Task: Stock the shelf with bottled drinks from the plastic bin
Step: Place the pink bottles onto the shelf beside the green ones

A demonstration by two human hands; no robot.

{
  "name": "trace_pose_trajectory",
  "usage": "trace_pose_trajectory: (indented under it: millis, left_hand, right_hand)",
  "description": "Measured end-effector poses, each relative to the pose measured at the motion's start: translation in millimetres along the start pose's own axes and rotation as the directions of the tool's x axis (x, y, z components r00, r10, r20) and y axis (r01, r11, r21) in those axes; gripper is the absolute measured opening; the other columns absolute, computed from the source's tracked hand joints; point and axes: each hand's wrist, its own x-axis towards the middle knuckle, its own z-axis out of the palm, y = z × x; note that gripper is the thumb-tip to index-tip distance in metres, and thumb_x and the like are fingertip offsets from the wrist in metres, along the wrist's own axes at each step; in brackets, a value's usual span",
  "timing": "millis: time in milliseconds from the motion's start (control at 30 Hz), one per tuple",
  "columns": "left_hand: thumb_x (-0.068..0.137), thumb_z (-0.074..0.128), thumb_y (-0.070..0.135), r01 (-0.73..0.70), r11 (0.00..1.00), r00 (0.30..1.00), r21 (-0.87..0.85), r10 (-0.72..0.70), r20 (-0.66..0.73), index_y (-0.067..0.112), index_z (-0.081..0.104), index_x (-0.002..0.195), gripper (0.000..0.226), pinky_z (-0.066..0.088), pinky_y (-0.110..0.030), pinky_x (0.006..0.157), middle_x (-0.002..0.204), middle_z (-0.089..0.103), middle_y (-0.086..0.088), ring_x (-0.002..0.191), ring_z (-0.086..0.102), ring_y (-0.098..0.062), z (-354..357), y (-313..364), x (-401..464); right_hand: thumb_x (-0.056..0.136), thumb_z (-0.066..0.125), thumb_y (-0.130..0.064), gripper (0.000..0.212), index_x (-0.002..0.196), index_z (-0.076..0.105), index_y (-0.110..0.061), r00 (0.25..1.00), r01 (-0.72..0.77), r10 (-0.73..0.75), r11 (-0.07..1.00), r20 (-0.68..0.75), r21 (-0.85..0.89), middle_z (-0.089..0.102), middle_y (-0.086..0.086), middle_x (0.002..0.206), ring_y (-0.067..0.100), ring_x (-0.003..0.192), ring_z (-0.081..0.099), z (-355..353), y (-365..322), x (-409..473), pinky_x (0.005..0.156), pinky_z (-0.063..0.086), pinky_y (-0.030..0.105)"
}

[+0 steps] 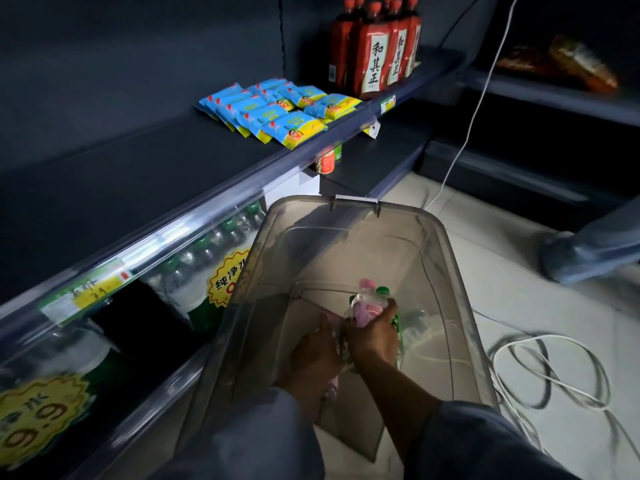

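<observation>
A clear plastic bin [446, 258] stands on the floor in front of the dark shelf [145, 168]. Both my hands are down inside it. My right hand [375, 336] grips a pink-capped bottle with a pink label [370, 306], and a green-capped bottle [383, 291] lies right behind it. My left hand [317, 351] is curled round another bottle with pink on it [330, 389], mostly hidden under the hand. More clear bottles with green labels [412, 318] lie at the bin's bottom to the right.
Blue and yellow snack packets [277, 110] and red tea bottles [374, 46] sit on the shelf. Green-capped water packs [194, 271] fill the shelf below. A white cable [554, 372] coils on the tiled floor at right. Another person's shoe [585, 251] stands further right.
</observation>
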Motion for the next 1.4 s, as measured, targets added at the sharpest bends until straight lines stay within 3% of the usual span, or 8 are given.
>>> trace_pose_trajectory:
  millis: [167,333,533,767,867,1000,1300,1400]
  left_hand:
    - [0.083,0.073,0.04,0.063,0.984,0.993,-0.167,-0.079,-0.089,0.028,0.027,0.152,0.084,0.047,-0.044,0.1,0.136,0.05,-0.012,0.121,0.055,-0.036,-8.0,5.6,-5.1]
    - [0.083,0.076,0.026,-0.038,0.98,0.985,-0.193,0.004,-0.174,0.019,0.021,0.157,0.092,0.041,-0.041,0.109,0.151,0.039,-0.016,0.135,0.045,-0.035,-32.0,16.3,-14.2]
    - [0.061,0.074,0.038,-0.231,0.893,0.954,-0.386,0.129,-0.271,0.026,0.037,0.145,0.093,0.05,-0.045,0.102,0.132,0.061,-0.004,0.123,0.059,-0.025,-79.4,32.2,-33.7]
    - [0.054,0.083,0.017,-0.432,0.87,0.848,-0.238,0.303,-0.434,0.04,0.048,0.121,0.079,0.056,-0.034,0.091,0.112,0.067,0.01,0.105,0.066,-0.011,-187.8,44.9,-120.4]
    - [0.049,0.078,0.034,-0.462,0.87,0.785,-0.17,0.313,-0.535,0.046,0.05,0.12,0.078,0.058,-0.038,0.086,0.108,0.068,0.014,0.099,0.068,-0.009,-226.8,33.6,-156.4]
    - [0.054,0.081,0.041,-0.473,0.88,0.693,-0.048,0.337,-0.637,0.043,0.05,0.123,0.075,0.057,-0.038,0.083,0.107,0.067,0.015,0.097,0.067,-0.009,-273.4,8.1,-204.1]
    - [0.058,0.085,0.041,-0.315,0.949,0.61,-0.028,0.18,-0.772,0.031,0.05,0.111,0.064,0.056,-0.034,0.079,0.103,0.07,0.012,0.093,0.068,-0.014,-359.6,-68.8,-281.2]
    - [0.061,0.09,0.032,-0.262,0.964,0.593,-0.04,0.128,-0.795,0.03,0.051,0.115,0.066,0.053,-0.027,0.079,0.106,0.07,0.01,0.094,0.067,-0.012,-380.8,-90.8,-290.1]
  right_hand:
    - [0.067,0.088,-0.039,0.111,0.152,0.018,-0.025,0.998,0.023,-0.022,1.0,-0.05,0.013,0.051,0.014,0.132,0.037,0.117,0.056,-3.4,0.1,-7.8,0.094,0.053,0.048]
    - [0.069,0.088,-0.033,0.081,0.134,0.041,-0.022,0.997,0.059,-0.066,0.986,0.036,0.155,0.054,0.006,0.113,0.023,0.094,0.061,-13.5,-14.5,-14.0,0.079,0.06,0.044]
    - [0.07,0.087,-0.019,0.079,0.135,0.043,-0.013,0.951,0.299,-0.308,0.935,0.018,0.191,0.045,0.004,0.12,0.031,0.112,0.055,-51.4,-64.7,-30.2,0.1,0.05,0.053]
    - [0.066,0.081,-0.026,0.068,0.126,0.049,-0.021,0.838,0.498,-0.544,0.79,0.034,0.358,0.054,0.006,0.118,0.021,0.108,0.058,-77.0,-137.1,-83.4,0.097,0.051,0.047]
    - [0.063,0.084,-0.041,0.064,0.115,0.046,-0.04,0.82,0.512,-0.572,0.754,0.029,0.412,0.06,0.006,0.115,0.025,0.104,0.065,-63.4,-159.2,-104.1,0.089,0.055,0.055]
    - [0.062,0.08,-0.041,0.064,0.118,0.051,-0.033,0.752,0.567,-0.658,0.68,0.045,0.464,0.063,0.002,0.115,0.017,0.104,0.065,-46.7,-196.4,-149.2,0.091,0.055,0.048]
    - [0.069,0.087,-0.01,0.059,0.11,0.052,-0.032,0.614,0.645,-0.769,0.618,0.177,0.45,0.068,-0.007,0.105,0.012,0.096,0.067,15.5,-270.6,-241.8,0.076,0.051,0.022]
    - [0.066,0.089,-0.028,0.065,0.118,0.051,-0.037,0.585,0.664,-0.777,0.623,0.231,0.414,0.068,-0.01,0.104,0.023,0.101,0.064,38.5,-284.2,-257.7,0.083,0.054,0.038]
